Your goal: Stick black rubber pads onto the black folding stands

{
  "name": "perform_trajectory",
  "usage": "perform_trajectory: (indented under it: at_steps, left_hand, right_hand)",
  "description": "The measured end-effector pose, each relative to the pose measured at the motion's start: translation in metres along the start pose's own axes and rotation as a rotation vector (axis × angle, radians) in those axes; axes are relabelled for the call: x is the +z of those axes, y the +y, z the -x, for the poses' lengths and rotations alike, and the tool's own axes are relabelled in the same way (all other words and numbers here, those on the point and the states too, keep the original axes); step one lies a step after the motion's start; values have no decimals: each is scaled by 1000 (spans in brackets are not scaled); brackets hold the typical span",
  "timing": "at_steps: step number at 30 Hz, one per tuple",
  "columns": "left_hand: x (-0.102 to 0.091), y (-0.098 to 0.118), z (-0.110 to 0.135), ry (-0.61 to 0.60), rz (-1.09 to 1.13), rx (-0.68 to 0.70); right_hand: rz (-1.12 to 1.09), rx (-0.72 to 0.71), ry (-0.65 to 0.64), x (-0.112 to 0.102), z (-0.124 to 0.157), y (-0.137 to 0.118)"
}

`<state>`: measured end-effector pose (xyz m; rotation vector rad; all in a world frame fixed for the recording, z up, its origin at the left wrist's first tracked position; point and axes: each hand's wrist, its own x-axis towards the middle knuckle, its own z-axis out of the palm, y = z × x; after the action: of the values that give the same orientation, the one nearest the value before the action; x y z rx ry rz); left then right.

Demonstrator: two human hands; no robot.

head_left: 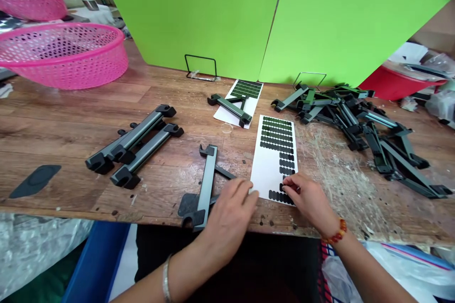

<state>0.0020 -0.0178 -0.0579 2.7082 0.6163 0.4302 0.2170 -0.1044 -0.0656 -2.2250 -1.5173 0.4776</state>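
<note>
My right hand is over the lower right of a white sheet bearing rows of small black oval sticker pads. Its thumb and index finger are pinched on a pad at the sheet's right edge. My left hand has its fingers loosely bent, tips by the sheet's lower left corner; nothing shows gripped in it. Just left of that hand is a grey and black folding stand with hooked ends, its legs partly hidden by the hand. Under its lower end lies a dark flat pad.
More stands lie at left, beside a dark flat piece. Another stand rests on a second sticker sheet. A pile of stands covers the right. Green panels rise behind; a pink basket stands left.
</note>
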Motion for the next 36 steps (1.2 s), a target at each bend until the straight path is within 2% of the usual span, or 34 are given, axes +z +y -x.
perform_trajectory:
  at_steps: [4, 7, 10, 14, 19, 23, 25, 27, 29, 31, 32, 34, 36]
  left_hand:
    - [21, 23, -15, -130, -5, 83]
    - [31, 25, -20, -186, -79, 106]
    - [31, 23, -22, -213, -112, 140]
    - [24, 24, -23, -223, -116, 125]
    - [12, 21, -25, -218, -43, 78]
    - [-3, -1, -31, -125, -186, -71]
    - [-13, -15, -34, -141, -255, -127]
    - [-28, -27, -33, -138, -204, -137]
    - [-48, -36, -28, 0, -42, -137]
    - [-68, -45, -17, 242, 176, -192]
    - [-75, -51, -9, 372, 272, -263]
    - [-80, -67, 7, 477, 494, -392]
    - [-72, -87, 23, 511, 677, -526]
  right_hand:
    - [-25, 21, -13, 6, -3, 4]
    - [-59, -9, -36, 8, -7, 3]
    - [-44, -22, -52, 7, -11, 2]
    - [-64, -7, -54, 4, -6, -4]
    - [-309, 55, -42, -14, 8, -14]
    - [-455, 47, 23, -21, 4, -20]
    - [-518, 33, 53, -18, -3, -27]
    - [-581, 21, 74, -13, -10, -36]
    - [-621, 19, 88, -9, -17, -48]
    - [-645, 19, 78, -7, -24, -62]
    - [-662, 17, 68, -7, -28, -69]
    - [-725, 5, 37, -5, -36, -82]
    - [-797, -20, -5, -2, -45, -95]
